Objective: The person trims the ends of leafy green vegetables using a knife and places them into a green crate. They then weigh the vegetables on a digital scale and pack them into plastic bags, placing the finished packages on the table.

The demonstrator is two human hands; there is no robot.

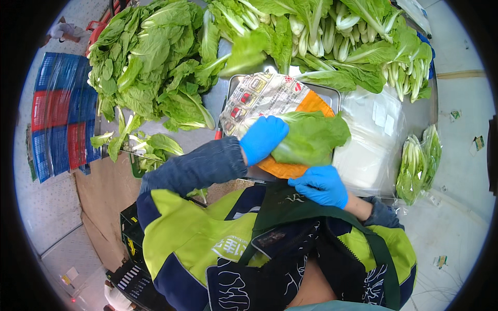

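Note:
My left hand (pixel 264 139), in a blue glove, is closed around the stem end of a leafy green vegetable (pixel 314 138). Its broad leaves spread to the right above a metal tray (pixel 339 97). Lining the tray is a printed white and orange sheet (pixel 268 91), partly covered by the leaves. My right hand (pixel 322 186), also gloved in blue, is at the tray's near edge, just below the leaf tips. Its fingers are bent, and what lies under them is hidden. A blurred leaf (pixel 246 54) appears beyond the tray.
Leafy greens are heaped at the far left (pixel 151 58) and far right (pixel 330 35). Clear plastic bags (pixel 362 155) lie right of the tray, with bagged greens (pixel 418 165) farther right. Trimmings (pixel 155 145) hang over the left edge, above a green basket (pixel 136 165). Dark crates (pixel 134 280) stand lower left.

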